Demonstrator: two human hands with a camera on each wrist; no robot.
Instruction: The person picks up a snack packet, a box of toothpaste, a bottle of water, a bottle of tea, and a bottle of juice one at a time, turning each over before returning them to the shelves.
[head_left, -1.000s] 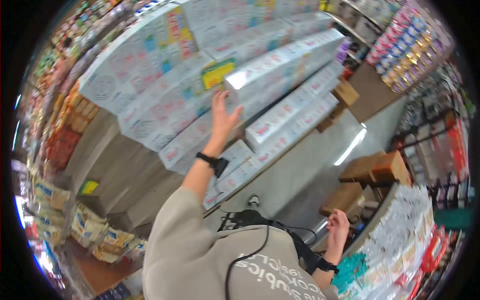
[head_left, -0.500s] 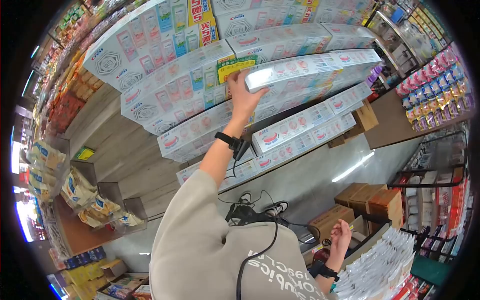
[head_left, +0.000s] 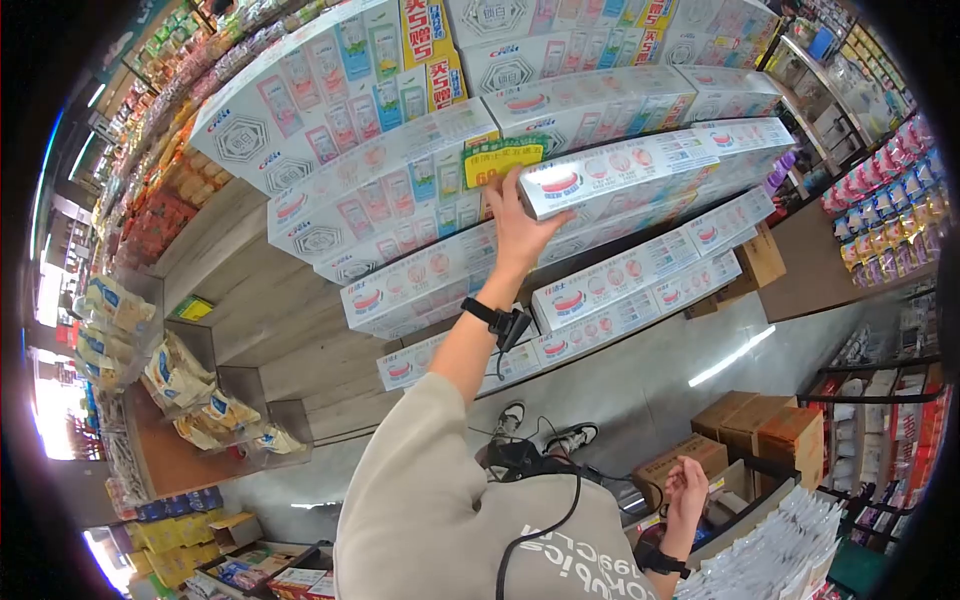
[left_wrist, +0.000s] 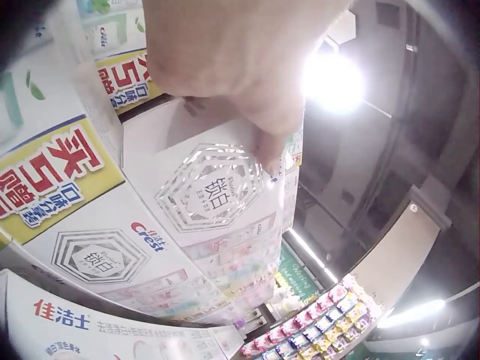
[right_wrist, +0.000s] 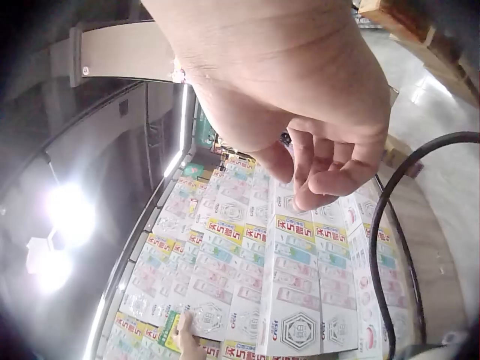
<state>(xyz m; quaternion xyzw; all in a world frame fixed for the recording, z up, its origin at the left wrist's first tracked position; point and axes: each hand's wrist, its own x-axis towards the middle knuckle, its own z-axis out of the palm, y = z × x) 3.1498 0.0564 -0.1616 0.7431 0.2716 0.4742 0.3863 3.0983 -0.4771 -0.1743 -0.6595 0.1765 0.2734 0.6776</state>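
While right hand point(head_left: 686, 487) hangs loosely curled, left hand point(head_left: 520, 225) fingers grip toothpaste box point(head_left: 620, 170), Crest cartons point(head_left: 330, 90) behind

The head view is a round fisheye picture with a black rim; shelves and floor bend hard towards the edge. Light is bright and even, with a white streak of glare on the glossy grey floor point(head_left: 733, 355) at four o'clock and blown-out daylight at nine o'clock. The left wrist view has a glaring round ceiling lamp point(left_wrist: 333, 80) at one o'clock, and the near hand is blurred. The right wrist view shows a flaring lamp point(right_wrist: 69, 214) at nine o'clock, a lit strip beside it and dark corners.
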